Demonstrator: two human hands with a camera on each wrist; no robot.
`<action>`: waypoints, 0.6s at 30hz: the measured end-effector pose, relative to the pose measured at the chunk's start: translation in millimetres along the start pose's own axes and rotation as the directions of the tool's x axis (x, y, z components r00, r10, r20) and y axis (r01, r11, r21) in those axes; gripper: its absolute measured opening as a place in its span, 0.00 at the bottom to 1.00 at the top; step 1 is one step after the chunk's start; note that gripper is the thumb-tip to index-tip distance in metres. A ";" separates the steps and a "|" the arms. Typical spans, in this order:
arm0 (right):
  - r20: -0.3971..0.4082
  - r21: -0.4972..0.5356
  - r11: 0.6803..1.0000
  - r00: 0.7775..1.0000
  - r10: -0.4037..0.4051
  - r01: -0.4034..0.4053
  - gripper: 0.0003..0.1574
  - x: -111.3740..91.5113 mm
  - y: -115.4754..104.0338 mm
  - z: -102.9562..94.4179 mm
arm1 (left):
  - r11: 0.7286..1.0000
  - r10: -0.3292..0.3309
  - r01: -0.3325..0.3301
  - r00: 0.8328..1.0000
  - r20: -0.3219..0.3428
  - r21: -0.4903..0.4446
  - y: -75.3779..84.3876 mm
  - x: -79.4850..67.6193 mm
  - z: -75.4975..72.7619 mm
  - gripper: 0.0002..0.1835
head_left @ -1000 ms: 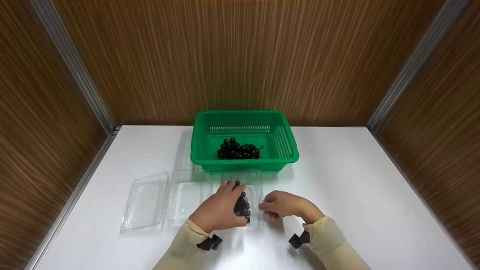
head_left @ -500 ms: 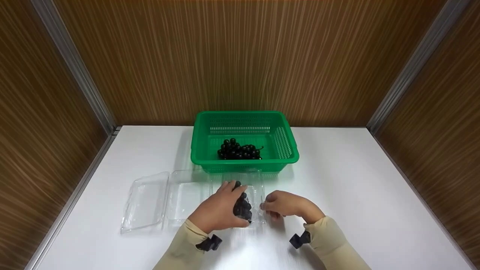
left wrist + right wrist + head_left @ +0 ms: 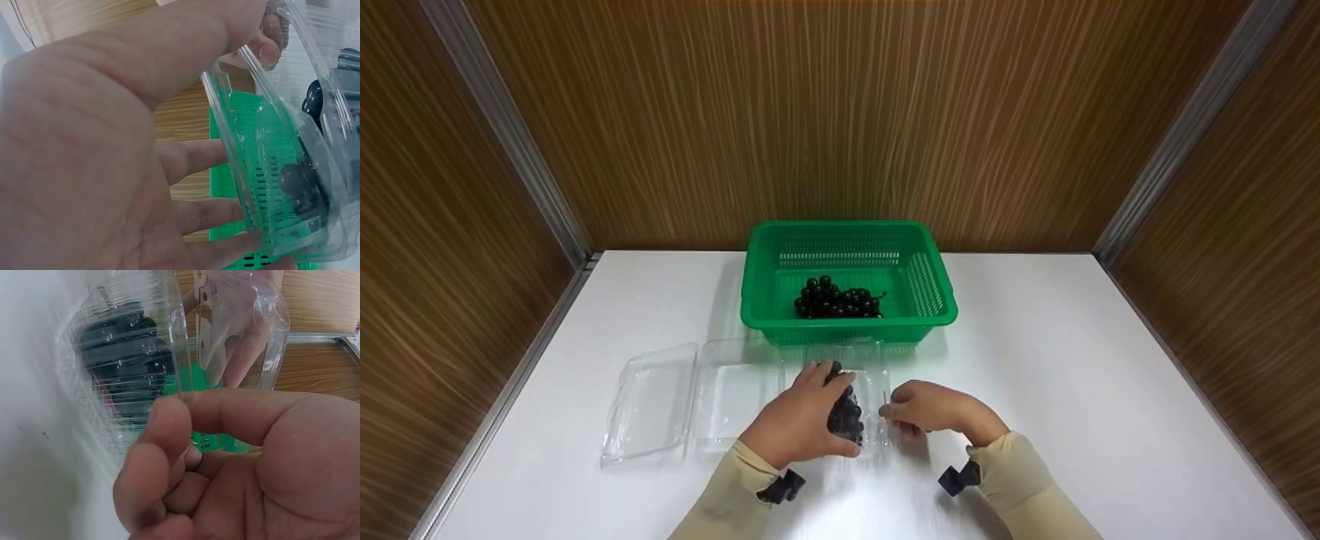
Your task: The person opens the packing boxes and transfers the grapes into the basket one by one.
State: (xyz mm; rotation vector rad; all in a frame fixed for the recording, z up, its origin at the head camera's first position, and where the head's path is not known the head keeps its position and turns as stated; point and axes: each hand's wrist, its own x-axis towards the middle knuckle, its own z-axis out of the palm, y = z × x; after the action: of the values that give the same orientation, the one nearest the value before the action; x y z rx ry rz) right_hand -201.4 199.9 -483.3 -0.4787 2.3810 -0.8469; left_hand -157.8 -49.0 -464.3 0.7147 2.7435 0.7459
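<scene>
A clear plastic clamshell box (image 3: 871,382) stands in front of the green basket, with dark grapes (image 3: 846,416) inside its ribbed base. My left hand (image 3: 795,420) holds the raised lid (image 3: 270,129), thumb near one end and fingers spread towards the other. Through the clear plastic, the right wrist view shows those fingers behind the lid. At the box's right side, my right hand (image 3: 930,411) pinches the rim between thumb and forefinger, its other fingers curled beneath. Part of the lid and grapes is hidden by my left hand in the head view.
A green basket (image 3: 851,323) with more dark grapes (image 3: 832,301) stands at the back middle of the white table (image 3: 1035,337). To the left lies another clear clamshell box (image 3: 735,390), its lid (image 3: 652,405) folded outward. Wood-patterned walls enclose the back and sides.
Both hands stay almost in place. The box's right edge has shifted very slightly to the right along with the fingers of my right hand.
</scene>
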 end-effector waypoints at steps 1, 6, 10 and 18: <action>-0.001 -0.003 1.000 1.000 0.000 0.000 0.22 0.1 0.1 0.0 | 1.000 0.000 0.000 1.000 0.000 0.004 0.2 0.1 0.0 0.56; -0.004 -0.014 1.000 1.000 -0.008 0.008 0.21 0.2 0.0 -0.4 | 1.000 -0.007 0.007 1.000 0.002 0.016 1.4 0.0 -0.9 0.55; -0.001 -0.008 1.000 1.000 -0.007 0.007 0.21 0.7 0.9 -0.2 | 1.000 -0.011 0.011 1.000 0.006 0.027 2.1 -0.4 -1.7 0.55; -0.016 0.005 1.000 1.000 0.001 -0.001 0.21 0.8 3.4 -0.1 | 0.999 0.007 -0.007 1.000 -0.014 0.040 3.2 -2.6 -2.4 0.56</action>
State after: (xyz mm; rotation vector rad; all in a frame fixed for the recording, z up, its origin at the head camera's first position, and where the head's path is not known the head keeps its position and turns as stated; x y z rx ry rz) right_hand -202.5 202.1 -485.8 -0.4710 2.3928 -0.8591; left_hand -155.1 -48.9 -460.4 0.7303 2.7776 0.7020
